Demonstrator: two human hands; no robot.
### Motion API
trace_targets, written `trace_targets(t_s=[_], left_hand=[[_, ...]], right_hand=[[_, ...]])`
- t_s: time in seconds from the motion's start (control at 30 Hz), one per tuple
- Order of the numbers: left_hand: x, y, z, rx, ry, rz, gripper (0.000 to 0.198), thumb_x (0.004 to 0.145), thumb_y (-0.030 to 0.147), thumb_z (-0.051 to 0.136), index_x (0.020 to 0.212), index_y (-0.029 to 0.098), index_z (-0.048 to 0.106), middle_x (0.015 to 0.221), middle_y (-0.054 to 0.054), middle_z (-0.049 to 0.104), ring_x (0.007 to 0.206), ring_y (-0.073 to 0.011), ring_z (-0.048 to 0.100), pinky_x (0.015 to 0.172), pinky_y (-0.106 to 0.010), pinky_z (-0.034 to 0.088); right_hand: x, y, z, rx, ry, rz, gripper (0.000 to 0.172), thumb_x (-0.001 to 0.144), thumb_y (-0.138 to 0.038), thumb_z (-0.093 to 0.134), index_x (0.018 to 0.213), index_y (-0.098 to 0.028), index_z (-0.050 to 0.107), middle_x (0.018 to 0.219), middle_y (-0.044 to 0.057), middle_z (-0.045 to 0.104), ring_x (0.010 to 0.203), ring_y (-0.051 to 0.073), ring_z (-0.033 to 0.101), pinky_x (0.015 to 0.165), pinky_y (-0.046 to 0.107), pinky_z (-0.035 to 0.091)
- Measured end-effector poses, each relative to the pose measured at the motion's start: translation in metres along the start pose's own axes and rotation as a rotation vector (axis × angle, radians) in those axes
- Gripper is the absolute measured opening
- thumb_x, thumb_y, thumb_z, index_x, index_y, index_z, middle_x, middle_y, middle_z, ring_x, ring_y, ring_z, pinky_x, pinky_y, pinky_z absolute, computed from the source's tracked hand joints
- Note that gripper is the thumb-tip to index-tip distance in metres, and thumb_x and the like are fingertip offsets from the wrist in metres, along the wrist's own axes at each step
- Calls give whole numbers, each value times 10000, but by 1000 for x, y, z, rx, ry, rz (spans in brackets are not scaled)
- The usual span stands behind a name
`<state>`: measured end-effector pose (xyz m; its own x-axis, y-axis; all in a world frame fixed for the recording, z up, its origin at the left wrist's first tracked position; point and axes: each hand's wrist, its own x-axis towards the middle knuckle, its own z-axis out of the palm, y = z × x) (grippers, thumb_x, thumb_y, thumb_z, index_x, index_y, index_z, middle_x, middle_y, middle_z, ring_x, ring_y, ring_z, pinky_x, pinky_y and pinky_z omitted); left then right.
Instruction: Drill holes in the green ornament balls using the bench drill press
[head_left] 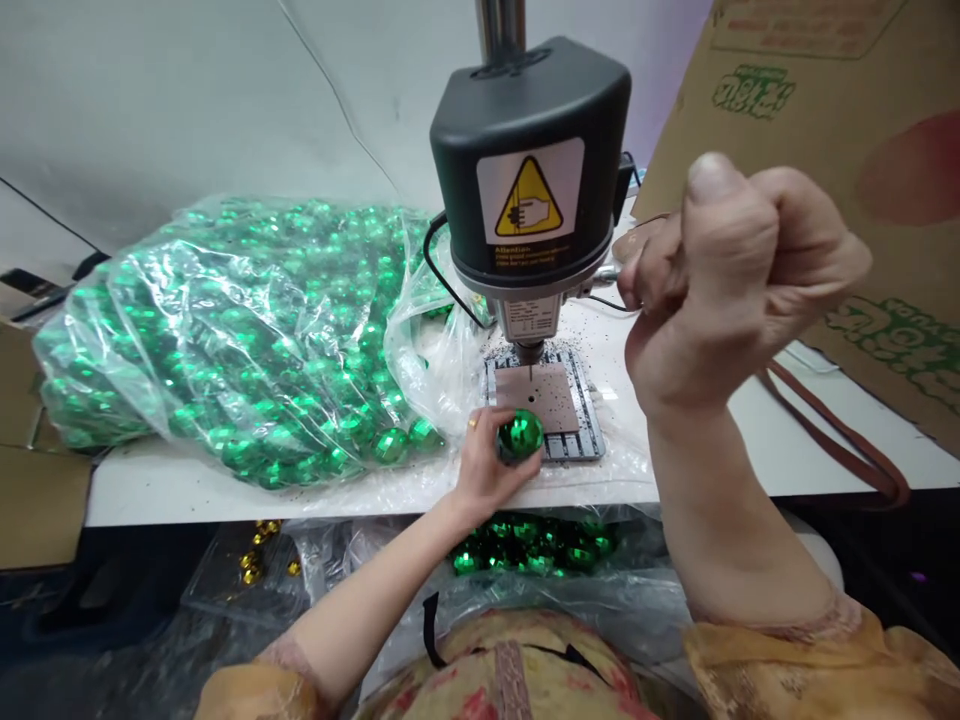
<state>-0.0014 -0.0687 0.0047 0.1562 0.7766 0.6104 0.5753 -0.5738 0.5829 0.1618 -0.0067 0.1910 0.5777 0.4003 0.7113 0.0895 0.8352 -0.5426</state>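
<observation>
My left hand is closed round a shiny green faceted ball, its fingertips and thumb at the sides. It holds the ball at the front edge of the drill press base plate. Above stands the small drill press, black with a yellow warning label. Its thin bit points down over a drilled pinkish board, apart from the ball. At the right, my right hand is raised in a fist round the press's feed handle, which is mostly hidden by the fingers.
A big clear plastic bag of green balls fills the left of the white table. More green balls lie in plastic below the table edge. A cardboard box and a brown strap are at the right. Dark shavings dot the board.
</observation>
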Motion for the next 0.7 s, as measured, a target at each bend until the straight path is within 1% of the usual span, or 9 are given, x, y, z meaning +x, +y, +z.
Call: trace_targets(t_s=[0.1, 0.17, 0.23, 0.3, 0.4, 0.5, 0.53, 0.6, 0.7], left_hand=[[-54, 6, -13, -3, -71, 319, 587, 809, 382, 789, 1294, 216, 503, 1116, -119, 683, 969, -234, 697, 801, -357, 585], [-90, 5, -15, -14, -308, 442, 576, 855, 415, 742, 1338, 214, 501, 1121, -138, 695, 910, -231, 710, 751, -341, 590], [-118, 2, -9, 3, -642, 337, 548, 903, 416, 684, 1379, 212, 505, 1194, -160, 685, 967, -252, 717, 801, -364, 602], [-133, 1, 7, 10, -924, 77, 556, 949, 391, 622, 1452, 210, 468, 1325, -176, 634, 1138, -280, 688, 912, -394, 594], [-138, 7, 38, 58, -1198, -216, 648, 967, 329, 589, 1559, 199, 358, 1525, -217, 482, 1374, -333, 553, 1041, -430, 543], [-132, 19, 57, 174, -1420, -270, 812, 909, 310, 646, 1612, 185, 258, 1619, -278, 326, 1336, -408, 576, 1007, -482, 557], [-129, 23, 56, 188, -1443, -226, 827, 886, 293, 652, 1609, 189, 265, 1615, -276, 335, 1285, -409, 615, 977, -492, 571], [-119, 27, 43, 142, -1405, -43, 712, 845, 255, 636, 1525, 223, 428, 1505, -205, 521, 1173, -365, 680, 936, -486, 589], [-91, 22, 1, -27, -1111, 199, 302, 828, 268, 578, 1101, 326, 692, 1084, -70, 747, 946, -270, 725, 822, -424, 621]], right_hand=[[-2, -1, -2, -60, -8, 21, 467, 895, -215, 578, 583, -227, 231, 545, -65, 210, 474, 40, 351, 524, 253, 326], [-2, 0, -2, -95, -24, 11, 464, 909, -223, 566, 584, -218, 235, 565, -61, 202, 492, 36, 364, 555, 249, 346], [-2, 1, -3, -123, -41, -1, 459, 928, -238, 552, 597, -217, 234, 577, -56, 199, 501, 44, 366, 565, 252, 365], [-1, 3, -4, -145, -51, -7, 451, 946, -260, 535, 621, -222, 226, 592, -53, 199, 501, 52, 353, 556, 253, 372], [-1, 5, -4, -130, -57, -20, 441, 953, -256, 523, 635, -227, 218, 612, -51, 192, 496, 46, 326, 535, 248, 364], [-1, 3, -4, -100, -41, -6, 452, 931, -246, 548, 611, -223, 229, 609, -52, 185, 492, 35, 329, 531, 244, 354], [-2, 3, -4, -92, -35, 10, 461, 923, -258, 560, 601, -222, 232, 605, -51, 187, 491, 34, 338, 531, 244, 350], [-1, 2, -4, -62, -38, 27, 473, 906, -273, 587, 588, -223, 241, 575, -56, 202, 477, 38, 344, 518, 252, 337], [-1, 4, -4, -7, -37, -11, 461, 881, -232, 607, 566, -231, 270, 488, -69, 259, 436, 61, 328, 473, 286, 308]])
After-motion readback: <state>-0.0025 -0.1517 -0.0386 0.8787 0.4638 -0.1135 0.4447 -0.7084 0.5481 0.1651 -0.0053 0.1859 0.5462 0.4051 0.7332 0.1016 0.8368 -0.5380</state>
